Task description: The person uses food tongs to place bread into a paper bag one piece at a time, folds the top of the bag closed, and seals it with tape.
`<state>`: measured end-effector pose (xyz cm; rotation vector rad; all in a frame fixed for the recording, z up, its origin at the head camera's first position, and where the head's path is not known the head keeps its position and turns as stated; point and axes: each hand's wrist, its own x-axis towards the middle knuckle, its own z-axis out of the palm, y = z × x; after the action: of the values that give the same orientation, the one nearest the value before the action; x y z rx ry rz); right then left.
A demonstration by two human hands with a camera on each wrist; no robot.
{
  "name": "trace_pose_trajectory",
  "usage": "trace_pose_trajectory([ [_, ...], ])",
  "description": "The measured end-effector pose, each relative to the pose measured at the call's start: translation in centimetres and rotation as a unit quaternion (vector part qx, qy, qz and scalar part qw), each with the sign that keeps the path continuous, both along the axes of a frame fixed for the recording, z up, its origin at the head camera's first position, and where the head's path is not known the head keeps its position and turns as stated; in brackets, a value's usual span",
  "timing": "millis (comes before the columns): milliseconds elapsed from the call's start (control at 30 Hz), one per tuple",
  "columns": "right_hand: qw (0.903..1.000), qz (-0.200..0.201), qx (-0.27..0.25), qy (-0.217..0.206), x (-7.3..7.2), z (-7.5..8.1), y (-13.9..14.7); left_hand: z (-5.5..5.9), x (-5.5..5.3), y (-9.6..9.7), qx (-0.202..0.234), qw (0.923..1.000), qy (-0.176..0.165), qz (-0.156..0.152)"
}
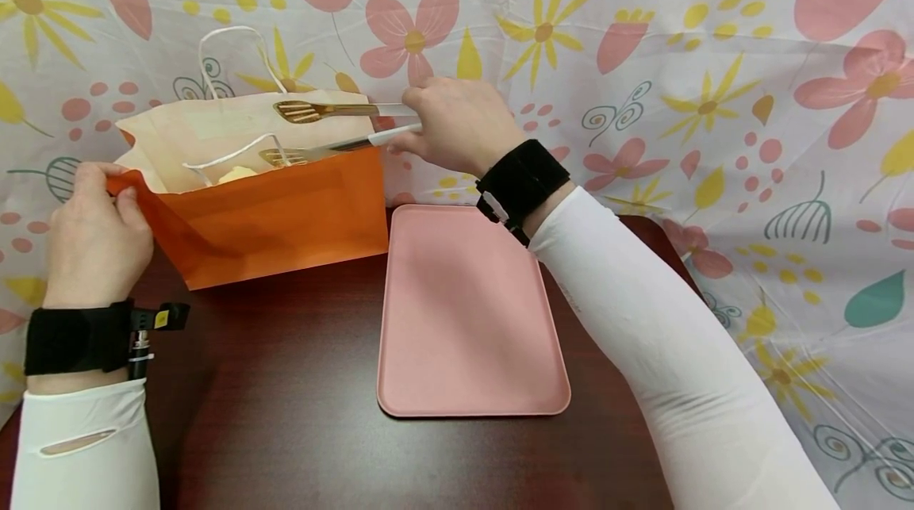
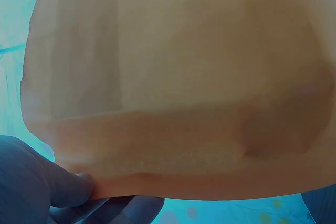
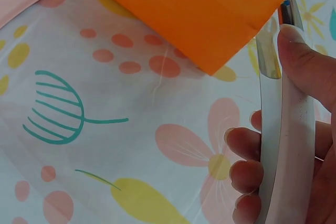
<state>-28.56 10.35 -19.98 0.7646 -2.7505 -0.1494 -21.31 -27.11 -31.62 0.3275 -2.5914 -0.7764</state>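
Note:
An orange paper bag (image 1: pixel 286 212) with white cord handles leans tilted on the table, its cream inside showing at the mouth. At its left corner my left hand (image 1: pixel 98 236) pinches the rim between thumb and fingers. My right hand (image 1: pixel 464 123) grips the white handles of metal tongs (image 1: pixel 350 108) with slotted, gold-toned ends. One tong arm lies over the bag's mouth; the other dips behind the front rim near a pale yellow thing (image 1: pixel 238 174), mostly hidden inside. In the right wrist view, fingers and thumb curl round the tong handles (image 3: pixel 294 129).
A pink rectangular tray (image 1: pixel 471 320) lies on the dark wooden table (image 1: pixel 286 399), just right of the bag. Behind hangs a white cloth (image 1: pixel 714 42) printed with flowers and leaves, close against the table's back edge.

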Motion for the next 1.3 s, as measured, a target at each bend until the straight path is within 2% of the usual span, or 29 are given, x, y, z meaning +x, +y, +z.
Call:
trace_pose_trajectory([
  [300,0.9953,0.0,-0.094,-0.02,0.6,-1.1,2.8,0.2,0.0,-0.1,0.004,1.0,-0.004,0.003],
  [600,0.982,-0.016,-0.188,0.013,1.7,-2.7,7.6,0.1,0.1,-0.2,0.002,1.0,0.006,0.005],
  [833,0.9765,-0.047,-0.206,0.04,2.6,-4.8,11.8,-0.1,0.1,-0.4,-0.002,0.9998,0.019,0.007],
  [1033,0.9712,-0.068,-0.225,0.039,3.4,-6.3,15.1,-0.2,0.0,-0.6,0.006,0.9997,0.013,0.019],
  [1300,0.9581,-0.087,-0.27,0.042,5.0,-8.5,19.9,-0.1,-0.1,-0.6,0.016,0.9995,-0.004,0.026],
])
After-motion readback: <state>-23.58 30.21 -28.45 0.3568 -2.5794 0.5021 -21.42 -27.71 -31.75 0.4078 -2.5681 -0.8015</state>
